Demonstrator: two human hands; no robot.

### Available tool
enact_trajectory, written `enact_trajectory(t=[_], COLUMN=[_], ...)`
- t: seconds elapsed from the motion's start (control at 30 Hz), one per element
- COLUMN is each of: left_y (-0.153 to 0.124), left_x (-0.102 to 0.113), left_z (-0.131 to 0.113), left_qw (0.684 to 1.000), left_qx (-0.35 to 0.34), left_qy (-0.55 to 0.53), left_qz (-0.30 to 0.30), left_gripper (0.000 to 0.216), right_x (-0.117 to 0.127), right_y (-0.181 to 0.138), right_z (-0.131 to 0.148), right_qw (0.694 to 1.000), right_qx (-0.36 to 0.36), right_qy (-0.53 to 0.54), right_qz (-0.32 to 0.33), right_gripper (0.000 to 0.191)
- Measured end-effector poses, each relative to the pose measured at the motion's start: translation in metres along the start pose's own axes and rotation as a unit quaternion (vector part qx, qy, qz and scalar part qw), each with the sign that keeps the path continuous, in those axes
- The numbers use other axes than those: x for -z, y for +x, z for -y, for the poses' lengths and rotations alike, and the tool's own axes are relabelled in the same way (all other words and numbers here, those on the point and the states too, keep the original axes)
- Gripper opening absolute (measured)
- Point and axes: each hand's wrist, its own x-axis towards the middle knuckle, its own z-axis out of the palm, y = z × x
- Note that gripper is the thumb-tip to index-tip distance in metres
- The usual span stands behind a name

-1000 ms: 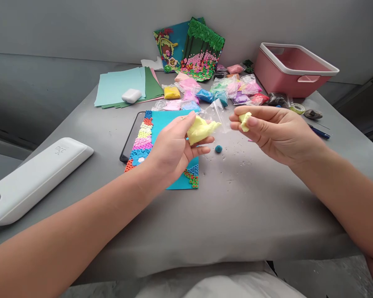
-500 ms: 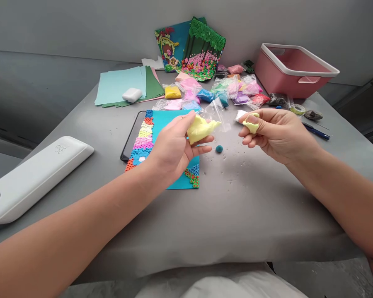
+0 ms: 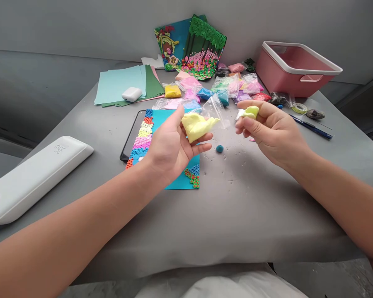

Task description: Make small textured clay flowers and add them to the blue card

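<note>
My left hand is palm up and holds a large lump of pale yellow clay on its fingers, with the thumb alongside. A torn tip of the lump points toward the right. Between the thumb and fingers of my right hand is a small piece of the same yellow clay. Under my left hand lies a blue board decorated with colourful clay beads, partly covered by the hand. A dark teal clay ball rests on the table between the hands. Behind them lies a clear plastic bag.
Several bagged clays spread across the back, before two decorated panels. A pink basket stands back right, near a blue pen. To the left are paper sheets, a white case and a long white device.
My right hand has turned, and the small clay piece sits folded between its fingertips rather than curled over the finger. The left hand and its lump have shifted slightly left.
</note>
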Motion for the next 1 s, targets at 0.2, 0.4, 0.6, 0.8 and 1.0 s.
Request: enact_trajectory(t=[0.2, 0.4, 0.6, 0.8, 1.0], left_y=[0.001, 0.001, 0.000, 0.000, 0.001], left_x=[0.002, 0.001, 0.000, 0.001, 0.002], left_z=[0.001, 0.000, -0.001, 0.000, 0.000], left_qw=[1.000, 1.000, 1.000, 1.000, 1.000], left_qx=[-0.009, -0.004, -0.002, -0.007, -0.001], left_qy=[0.006, -0.003, -0.006, 0.002, -0.008], left_qz=[0.008, 0.004, 0.005, 0.013, 0.014], left_gripper=[0.029, 0.029, 0.031, 0.030, 0.038], right_x=[-0.002, 0.000, 0.000, 0.002, -0.001], right_y=[-0.001, -0.002, 0.001, 0.000, -0.002], right_z=[0.000, 0.007, 0.007, 0.007, 0.011], right_qw=[0.998, 1.000, 1.000, 0.999, 0.998], right_qx=[-0.028, -0.010, -0.013, -0.027, -0.043], right_qy=[0.044, 0.002, -0.014, 0.022, 0.030], right_qz=[0.022, 0.019, 0.012, 0.037, 0.038], right_gripper=[0.039, 0.047, 0.064, 0.075, 0.057])
